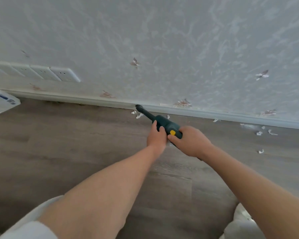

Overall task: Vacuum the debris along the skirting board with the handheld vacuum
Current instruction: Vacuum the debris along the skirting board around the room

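Note:
A dark green handheld vacuum [164,121] with a yellow button and a long black nozzle is held low over the wooden floor. Its nozzle tip [138,107] touches the white skirting board [93,100]. My left hand [157,135] grips the front of the body, and my right hand [190,140] grips the rear handle. White paper scraps [136,114] lie just below the nozzle. More white scraps [259,133] are scattered along the skirting board to the right.
A row of white wall sockets [41,72] sits on the patterned wallpaper at left. A white box [3,102] with a blue label stands on the floor at far left. Grey-brown wooden floor [59,144] spreads in front of me.

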The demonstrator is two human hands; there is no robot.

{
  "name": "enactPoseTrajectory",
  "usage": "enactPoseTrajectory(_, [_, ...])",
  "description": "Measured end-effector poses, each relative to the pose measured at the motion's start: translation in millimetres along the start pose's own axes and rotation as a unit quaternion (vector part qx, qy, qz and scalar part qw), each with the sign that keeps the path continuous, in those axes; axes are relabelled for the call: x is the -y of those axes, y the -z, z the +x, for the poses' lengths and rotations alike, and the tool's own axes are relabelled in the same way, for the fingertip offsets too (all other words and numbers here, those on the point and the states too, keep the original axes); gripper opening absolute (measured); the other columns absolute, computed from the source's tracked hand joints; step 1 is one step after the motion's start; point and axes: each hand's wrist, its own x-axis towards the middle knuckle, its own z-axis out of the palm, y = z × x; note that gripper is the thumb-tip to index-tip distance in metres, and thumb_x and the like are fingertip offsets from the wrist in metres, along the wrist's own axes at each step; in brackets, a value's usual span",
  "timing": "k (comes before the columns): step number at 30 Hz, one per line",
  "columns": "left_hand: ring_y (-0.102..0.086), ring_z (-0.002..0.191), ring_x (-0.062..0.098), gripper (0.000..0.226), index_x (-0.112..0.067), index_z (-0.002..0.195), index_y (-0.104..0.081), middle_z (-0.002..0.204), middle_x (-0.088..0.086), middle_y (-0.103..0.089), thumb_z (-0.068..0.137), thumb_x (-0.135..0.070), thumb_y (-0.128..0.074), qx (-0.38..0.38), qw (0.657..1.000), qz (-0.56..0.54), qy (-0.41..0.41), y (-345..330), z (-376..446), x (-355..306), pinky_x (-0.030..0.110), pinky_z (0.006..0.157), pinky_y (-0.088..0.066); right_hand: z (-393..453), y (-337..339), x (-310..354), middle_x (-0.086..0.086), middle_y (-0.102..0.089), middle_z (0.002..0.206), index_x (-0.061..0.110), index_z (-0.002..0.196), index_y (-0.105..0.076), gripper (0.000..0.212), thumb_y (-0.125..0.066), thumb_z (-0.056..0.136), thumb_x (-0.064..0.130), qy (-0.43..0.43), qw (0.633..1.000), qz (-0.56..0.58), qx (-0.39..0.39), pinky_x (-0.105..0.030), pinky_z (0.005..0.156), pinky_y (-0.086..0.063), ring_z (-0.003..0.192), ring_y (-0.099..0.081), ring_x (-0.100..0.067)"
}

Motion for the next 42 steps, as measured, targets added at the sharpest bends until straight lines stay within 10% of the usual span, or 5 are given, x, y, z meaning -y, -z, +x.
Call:
enactPoseTrajectory(8, [-0.066, 0.113, 0.025, 0.073, -0.049, 0.157, -0.023, 0.135, -0.004, -0.062, 0.088, -0.037, -0.045, 0.099, 0.994, -0.038, 0.027, -48.4, -24.7, -5.0, 0.053, 0.1, -0.055, -16.8, 32.1, -48.3, 0.0, -0.061, 0.069, 0.019, 0.078, -0.052, 0.043, -0.046, 0.097, 0.057, -0.045, 0.998, -0.05, 0.004, -0.032, 0.052, -0.047, 0.059, -0.059, -0.017])
enactPoseTrajectory(19, [-0.067, 0.111, 0.026, 0.07, -0.04, 0.153, -0.037, 0.125, 0.001, -0.067, 0.085, -0.031, -0.052, -0.045, 0.988, -0.144, 0.032, -31.1, 17.8, 13.0, 0.054, 0.102, -0.054, 32.3, 11.8, -28.9, -0.001, -0.06, 0.072, 0.018, 0.077, -0.053, 0.031, -0.051, 0.092, 0.045, 0.013, 0.998, 0.01, 0.053, -0.031, 0.055, -0.046, 0.06, -0.056, -0.019])
enactPoseTrajectory(42, [-0.065, 0.112, 0.032, 0.052, -0.036, 0.148, -0.04, 0.128, 0.009, -0.063, 0.099, -0.02, -0.044, -0.041, 0.986, -0.147, 0.067, -0.2, 62.2, 24.0, 0.052, 0.093, -0.059, 56.1, -23.7, -2.2, -0.001, -0.058, 0.07, 0.016, 0.076, -0.052, 0.034, -0.049, 0.095, 0.045, 0.051, 0.997, -0.041, 0.049, -0.032, 0.056, -0.047, 0.058, -0.052, -0.017])
